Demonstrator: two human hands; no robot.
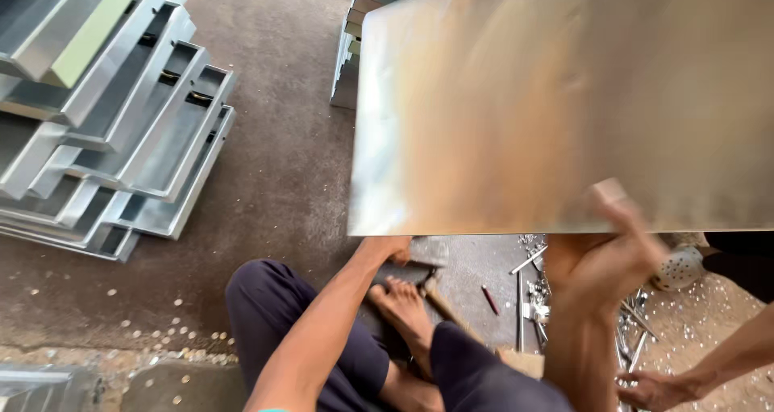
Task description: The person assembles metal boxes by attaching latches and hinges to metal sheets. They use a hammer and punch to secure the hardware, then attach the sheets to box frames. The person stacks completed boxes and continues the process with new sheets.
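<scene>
The person sits on the floor [274, 178] holding a large metal sheet [564, 97] up off it, so the step in hand looks like lifting or turning the sheet. The right hand [617, 247] grips its lower edge with curled, blurred fingers; the left hand [395, 249] reaches under its lower left corner, fingers hidden, so I cannot tell their state. The sheet's long axis runs left to right, face tilted toward the camera; any next move would need both hands firmly on it.
</scene>
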